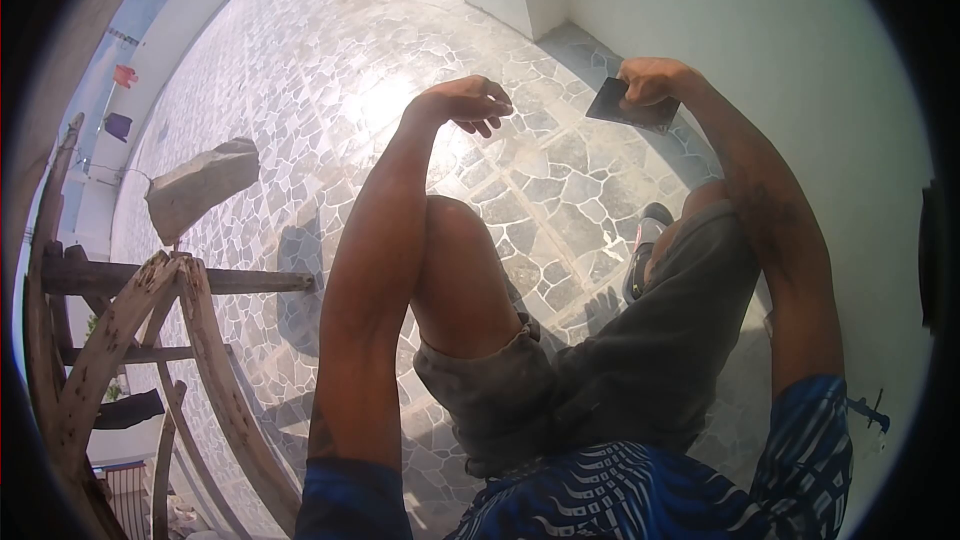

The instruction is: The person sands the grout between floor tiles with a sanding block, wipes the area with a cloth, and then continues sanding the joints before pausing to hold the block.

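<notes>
My right hand point(650, 80) is closed on a dark, flat, rectangular piece point(606, 104) beside the white wall. Part of the piece is hidden behind the fingers, and its exact kind does not show. My left hand point(466, 102) hangs above the stone-patterned floor point(540, 190) with its fingers loosely bent and apart. Nothing is visible in that hand. Both forearms reach out over my bent knees, left and right.
The white wall point(800, 70) runs along the right, with a blue tap point(872, 414) low on it. On the left stands a rough wooden frame point(205, 325), and a greyish slab-like piece point(205, 183) sits above it. A shoe point(645, 250) shows beyond my shorts.
</notes>
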{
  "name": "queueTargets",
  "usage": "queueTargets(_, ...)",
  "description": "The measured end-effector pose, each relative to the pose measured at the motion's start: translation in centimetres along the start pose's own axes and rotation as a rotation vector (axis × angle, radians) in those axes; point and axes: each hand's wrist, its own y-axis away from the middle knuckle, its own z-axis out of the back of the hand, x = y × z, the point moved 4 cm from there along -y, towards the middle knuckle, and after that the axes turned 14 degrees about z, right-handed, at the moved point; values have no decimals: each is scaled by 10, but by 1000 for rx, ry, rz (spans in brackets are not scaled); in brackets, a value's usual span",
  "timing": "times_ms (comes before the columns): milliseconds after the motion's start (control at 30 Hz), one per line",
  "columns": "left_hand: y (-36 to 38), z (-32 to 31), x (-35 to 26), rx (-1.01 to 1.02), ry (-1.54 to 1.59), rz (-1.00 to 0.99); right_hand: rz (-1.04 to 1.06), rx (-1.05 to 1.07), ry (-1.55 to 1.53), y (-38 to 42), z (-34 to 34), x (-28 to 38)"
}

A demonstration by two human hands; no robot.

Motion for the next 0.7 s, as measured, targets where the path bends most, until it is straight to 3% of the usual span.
queueTargets(700, 1, 0, 1, 3, -2, -2, -35, 11, -33, 1, 0, 3)
